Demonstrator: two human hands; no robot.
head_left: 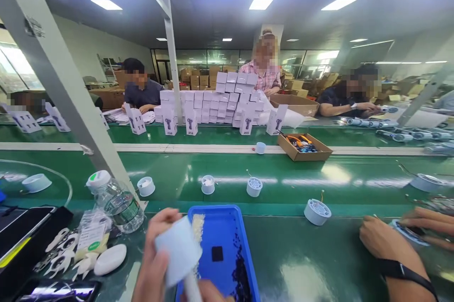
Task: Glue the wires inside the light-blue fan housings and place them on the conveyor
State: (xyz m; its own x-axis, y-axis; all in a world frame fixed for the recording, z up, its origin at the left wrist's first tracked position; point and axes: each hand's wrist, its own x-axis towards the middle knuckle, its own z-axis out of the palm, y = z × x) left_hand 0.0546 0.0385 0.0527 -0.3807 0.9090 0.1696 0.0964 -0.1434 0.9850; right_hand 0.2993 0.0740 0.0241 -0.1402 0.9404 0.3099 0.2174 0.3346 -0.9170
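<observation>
My left hand [154, 254] grips a pale blue round plastic housing [179, 250], fingers at its left side and thumb in front. At the bottom edge, my right hand [212, 291] is partly cut off and closed around a whitish rod-like piece [192, 287], whose upper end meets the housing's underside. Blur hides whether the two are joined. Just behind lies a blue tray [227, 238] with small pale pieces along its left side, small black pieces at its right and a black square [217, 254] in the middle.
A co-worker's hands [385, 240] work on a round part at right. Round housings [254, 186] stand along the green belt [283, 169]. A bottle [120, 205], a white mouse-shaped object [110, 259] and white plastic parts lie left. A metal post [71, 65] slants there. A cardboard box [305, 148] stands beyond.
</observation>
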